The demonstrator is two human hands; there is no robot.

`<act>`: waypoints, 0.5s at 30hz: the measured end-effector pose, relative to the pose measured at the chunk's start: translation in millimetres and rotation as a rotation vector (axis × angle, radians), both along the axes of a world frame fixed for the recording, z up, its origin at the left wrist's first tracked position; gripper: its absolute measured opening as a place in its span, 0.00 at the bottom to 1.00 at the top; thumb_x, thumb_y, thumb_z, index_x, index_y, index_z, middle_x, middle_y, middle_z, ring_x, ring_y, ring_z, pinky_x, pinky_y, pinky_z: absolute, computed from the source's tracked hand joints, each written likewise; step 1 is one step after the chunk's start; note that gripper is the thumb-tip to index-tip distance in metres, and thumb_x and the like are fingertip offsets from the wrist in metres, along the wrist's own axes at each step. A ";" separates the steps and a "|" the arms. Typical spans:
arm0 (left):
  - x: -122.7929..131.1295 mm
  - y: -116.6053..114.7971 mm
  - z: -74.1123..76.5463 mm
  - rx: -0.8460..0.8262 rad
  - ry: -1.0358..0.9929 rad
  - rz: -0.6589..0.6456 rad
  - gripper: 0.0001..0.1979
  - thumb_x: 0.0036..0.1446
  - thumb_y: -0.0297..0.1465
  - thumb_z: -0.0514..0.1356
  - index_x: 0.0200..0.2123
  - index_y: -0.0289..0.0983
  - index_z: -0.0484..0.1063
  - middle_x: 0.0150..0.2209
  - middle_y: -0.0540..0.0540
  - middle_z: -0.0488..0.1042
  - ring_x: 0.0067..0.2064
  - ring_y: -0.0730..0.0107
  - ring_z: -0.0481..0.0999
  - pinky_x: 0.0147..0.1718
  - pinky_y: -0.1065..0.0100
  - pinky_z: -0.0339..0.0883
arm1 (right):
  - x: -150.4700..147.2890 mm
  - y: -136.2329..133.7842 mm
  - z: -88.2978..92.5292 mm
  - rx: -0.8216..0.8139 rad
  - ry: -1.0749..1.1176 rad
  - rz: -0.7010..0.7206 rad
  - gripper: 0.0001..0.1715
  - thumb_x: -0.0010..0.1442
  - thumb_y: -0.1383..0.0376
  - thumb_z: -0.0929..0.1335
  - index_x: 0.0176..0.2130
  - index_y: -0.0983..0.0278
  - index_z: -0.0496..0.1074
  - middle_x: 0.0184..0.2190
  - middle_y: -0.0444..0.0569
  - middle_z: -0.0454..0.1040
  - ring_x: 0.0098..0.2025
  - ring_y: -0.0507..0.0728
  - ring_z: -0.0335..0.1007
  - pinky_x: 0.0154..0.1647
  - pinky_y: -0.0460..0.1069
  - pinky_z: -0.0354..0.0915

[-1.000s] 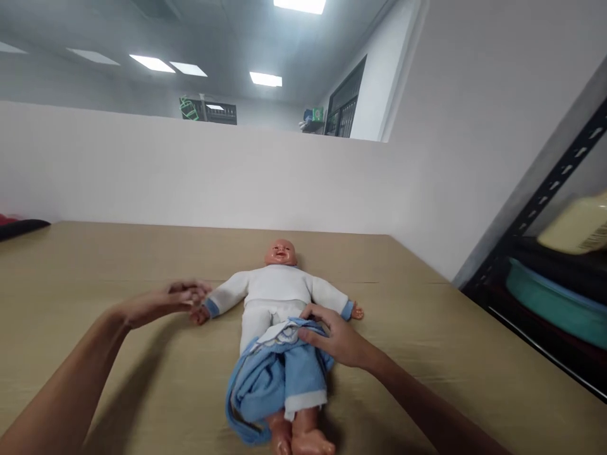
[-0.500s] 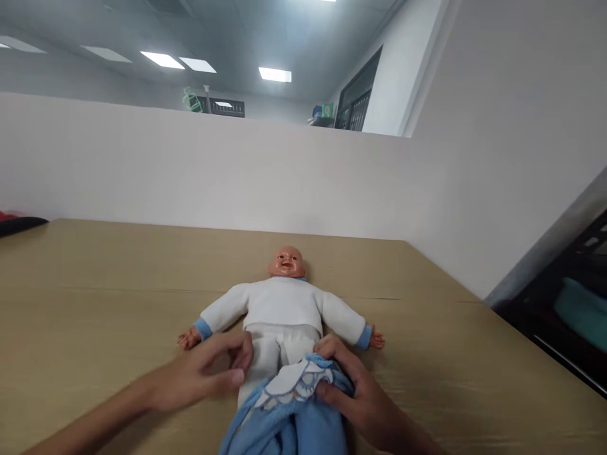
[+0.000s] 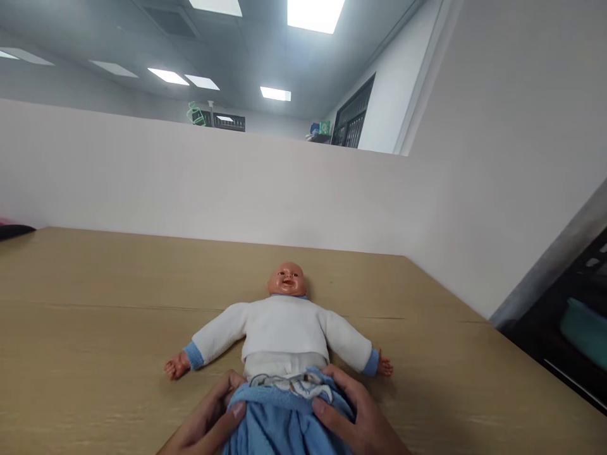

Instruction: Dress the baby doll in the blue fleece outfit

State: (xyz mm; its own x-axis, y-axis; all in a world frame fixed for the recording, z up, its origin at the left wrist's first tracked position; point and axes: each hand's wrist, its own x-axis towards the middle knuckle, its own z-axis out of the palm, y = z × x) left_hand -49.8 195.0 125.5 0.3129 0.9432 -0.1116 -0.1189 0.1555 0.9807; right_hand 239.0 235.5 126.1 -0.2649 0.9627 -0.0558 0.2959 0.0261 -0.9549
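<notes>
A baby doll [image 3: 286, 325] lies on its back with its head away from me, arms spread, in a white top with blue cuffs. Blue pants [image 3: 284, 420] with a white patterned bib-like part cover its legs up to the hips. White cloth shows between the top and the pants' waist. My left hand [image 3: 213, 411] pinches the waistband at the left side, thumb in front. At the right side, my right hand [image 3: 355, 411] grips the same waistband between thumb and fingers. The doll's feet are out of frame.
The doll rests on a tan tabletop [image 3: 118, 341]. Behind it rises a low white partition [image 3: 213, 189], joining a wall on the right. A dark shelf [image 3: 545, 322] with a teal item [image 3: 585, 332] stands at the right edge. Something black [image 3: 14, 232] shows at the far left.
The pants' waist has moved up over the doll's thighs to the hips. My left hand, off the cloth before, has taken hold of the waistband. The view has tilted slightly upward.
</notes>
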 end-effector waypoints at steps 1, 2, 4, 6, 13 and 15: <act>0.6 4.4 -3.5 -0.068 -0.048 0.016 0.28 0.54 0.62 0.64 0.45 0.48 0.75 0.42 0.45 0.75 0.48 0.50 0.76 0.51 0.50 0.71 | -1.5 0.8 3.0 0.034 0.041 0.028 0.35 0.56 0.38 0.74 0.51 0.59 0.75 0.53 0.55 0.75 0.58 0.69 0.68 0.64 0.59 0.63; 1.9 8.8 -5.0 -0.129 -0.086 0.034 0.31 0.50 0.63 0.66 0.46 0.48 0.76 0.42 0.45 0.76 0.47 0.50 0.77 0.51 0.51 0.72 | -3.5 2.3 5.7 0.067 0.091 0.056 0.30 0.59 0.39 0.72 0.46 0.59 0.75 0.48 0.52 0.75 0.54 0.66 0.70 0.60 0.56 0.66; 5.0 16.4 -2.5 -0.193 -0.120 0.064 0.34 0.45 0.64 0.69 0.46 0.46 0.76 0.41 0.45 0.77 0.46 0.51 0.78 0.50 0.53 0.73 | -8.3 7.2 7.1 0.102 0.187 0.062 0.24 0.65 0.41 0.69 0.40 0.58 0.73 0.42 0.48 0.74 0.47 0.61 0.70 0.52 0.51 0.69; 6.5 21.5 4.2 -0.155 -0.085 0.130 0.33 0.47 0.62 0.70 0.44 0.44 0.76 0.37 0.47 0.76 0.42 0.56 0.77 0.48 0.56 0.73 | -13.0 13.8 0.5 0.094 0.241 -0.001 0.23 0.66 0.41 0.68 0.40 0.57 0.71 0.39 0.45 0.72 0.44 0.59 0.69 0.48 0.49 0.69; -5.1 23.8 15.9 0.192 0.255 0.226 0.27 0.53 0.59 0.68 0.42 0.43 0.75 0.48 0.45 0.76 0.55 0.49 0.74 0.56 0.58 0.69 | -14.8 30.4 -24.9 0.204 0.116 -0.068 0.25 0.66 0.40 0.67 0.40 0.58 0.73 0.36 0.46 0.73 0.44 0.60 0.71 0.49 0.50 0.69; -5.5 28.6 15.9 0.166 0.273 0.245 0.30 0.53 0.61 0.65 0.46 0.45 0.74 0.53 0.45 0.76 0.61 0.47 0.71 0.61 0.58 0.66 | -13.2 32.5 -21.9 0.256 0.071 -0.089 0.25 0.65 0.40 0.68 0.41 0.59 0.74 0.37 0.46 0.75 0.45 0.61 0.72 0.51 0.50 0.69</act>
